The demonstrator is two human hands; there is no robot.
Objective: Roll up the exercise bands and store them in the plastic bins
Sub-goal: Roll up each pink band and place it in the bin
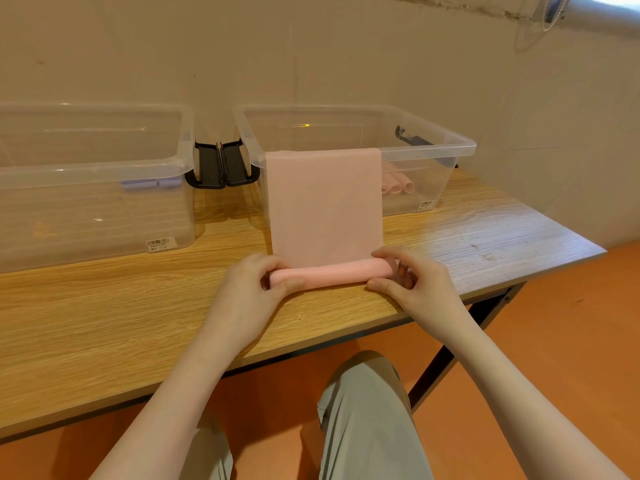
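Left hand and right hand grip the ends of a half-rolled pink band near the bench edge, its free end draped over the right bin rim.

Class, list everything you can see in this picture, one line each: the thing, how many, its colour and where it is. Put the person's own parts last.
pink band: 1, pink, near end rolled on the table, far end draped over the right bin's front rim
right bin: 1, clear, back right of the table
pink rolls: several, pink, inside the right bin
left bin: 1, clear, back left of the table
purple roll: 1, purple, inside the left bin
black latches: 2, black, between the bins
table: 1, light wood
fan: 1, white, upper right wall
left hand: 1, grips the roll's left end
right hand: 1, grips the roll's right end
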